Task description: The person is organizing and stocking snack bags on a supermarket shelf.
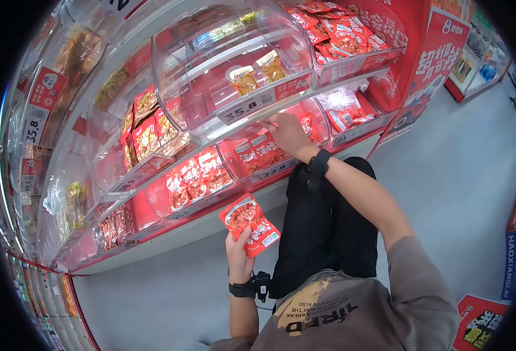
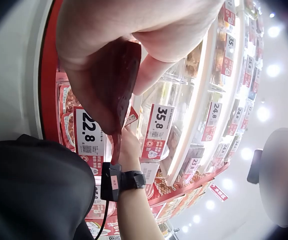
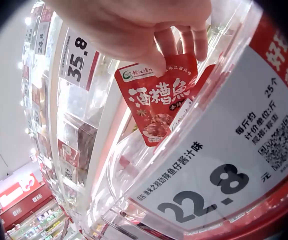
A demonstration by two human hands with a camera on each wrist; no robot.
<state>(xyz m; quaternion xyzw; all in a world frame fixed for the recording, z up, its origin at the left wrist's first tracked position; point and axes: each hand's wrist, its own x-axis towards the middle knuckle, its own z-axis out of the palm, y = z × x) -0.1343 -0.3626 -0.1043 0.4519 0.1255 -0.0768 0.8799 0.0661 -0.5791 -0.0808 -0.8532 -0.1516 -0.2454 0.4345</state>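
The left hand (image 1: 238, 254) pinches one packet (image 1: 243, 214); the right hand (image 1: 286, 134), apart, pinches a second packet (image 3: 156, 95) behind the price label (image 3: 224, 165). Both are probably light, pliable, slick: grip at the edge.

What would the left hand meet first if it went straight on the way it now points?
Probably the front of the low, clear plastic bin holding red packets, with the flat red packet in the left hand leading; the depth is unclear from the head view.
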